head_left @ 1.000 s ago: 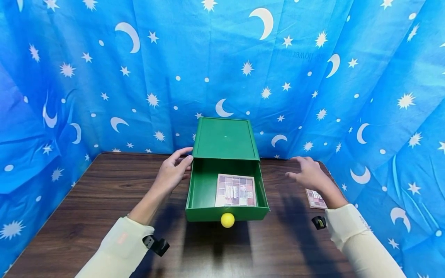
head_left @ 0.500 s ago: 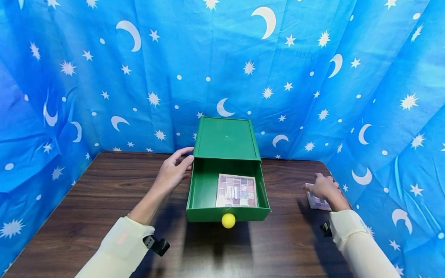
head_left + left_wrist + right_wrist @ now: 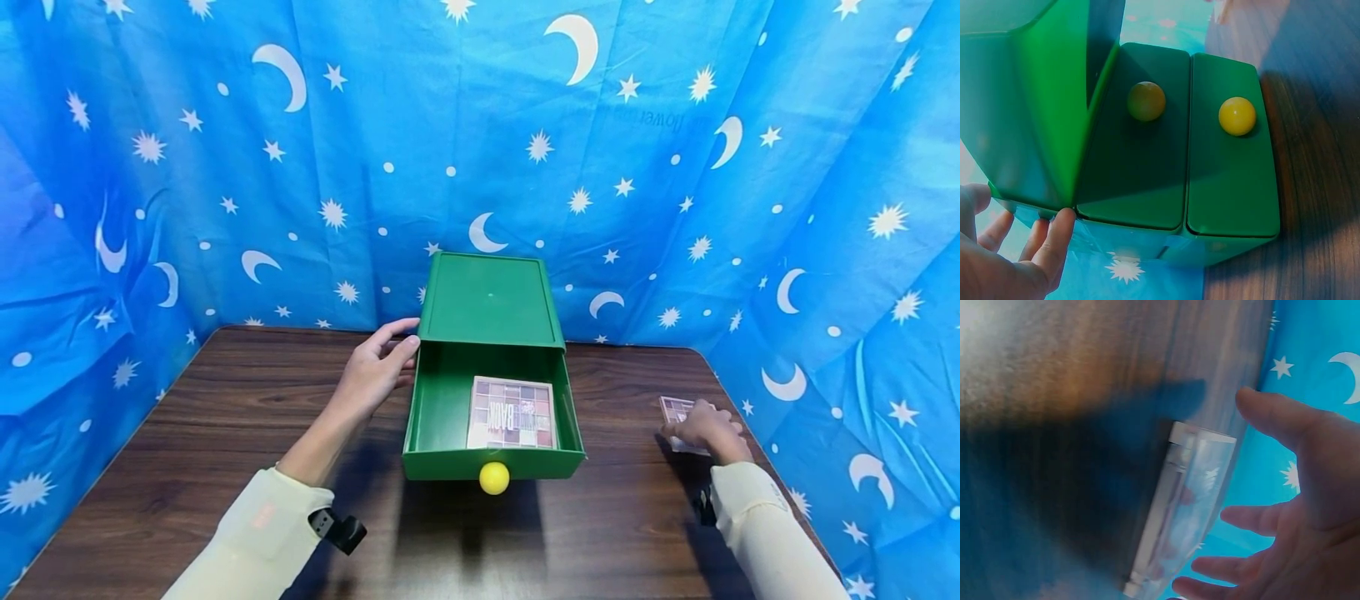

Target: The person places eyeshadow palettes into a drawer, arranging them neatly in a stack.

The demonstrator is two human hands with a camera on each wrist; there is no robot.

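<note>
The left hand [image 3: 375, 375] is resting its fingertips against the left side of the green box [image 3: 491, 296]. Its fingers are spreading a little apart and bending softly, and they are not pinching anything.

The right hand [image 3: 708, 429] is hovering low over a palette [image 3: 675, 406] on the right part of the table [image 3: 262, 417]. Its thumb is sticking out well apart from the fingers, and the fingers are spreading wide. In the right wrist view this palette is lying just beside the fingertips — I cannot tell if they are touching it.

The top drawer [image 3: 450, 467] is standing pulled out, and a yellow knob [image 3: 493, 478] is poking from its front. Inside, another palette [image 3: 512, 412] is lying flat, nearer the right wall and close to the front. It is showing little squares and big white letters.

Under the top drawer, two more drawers [image 3: 1135, 181] are staying closed — each one is wearing a yellow ball knob too.

Behind the table, a blue curtain [image 3: 450, 125] is hanging, showing white moons and stars. Pale sleeves [image 3: 262, 521] are covering both arms.
</note>
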